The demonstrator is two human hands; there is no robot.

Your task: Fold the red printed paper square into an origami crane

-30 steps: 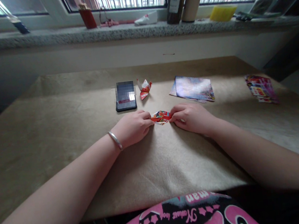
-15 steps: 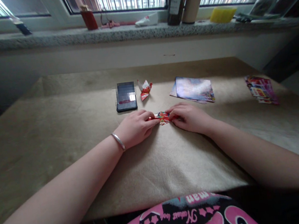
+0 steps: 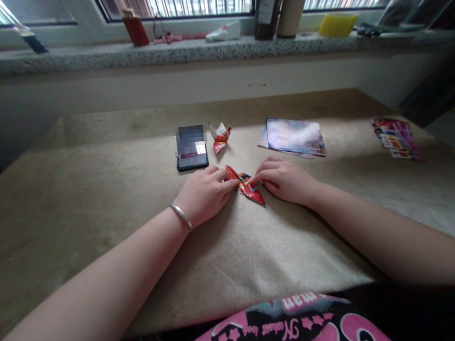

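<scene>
A folded piece of red printed paper lies on the table between my two hands, its long pointed shape slanting from upper left to lower right. My left hand pinches its left side with closed fingers; a silver bangle is on that wrist. From the other side, the bent fingers of my right hand press on the paper's right part. Just beyond stands a red-and-white folded paper crane, to the right of a phone lying flat, its screen partly blurred.
Flat printed sheets overlap beyond my right hand. A fanned set of colourful cards or wrappers lies at the far right of the brown-covered table. On the granite windowsill are a red lighter, a dark bottle and a yellow object.
The red paper has turned from lying crosswise to a slant, and its pointed ends now show. Both hands have shifted only slightly and keep their fingers on it.
</scene>
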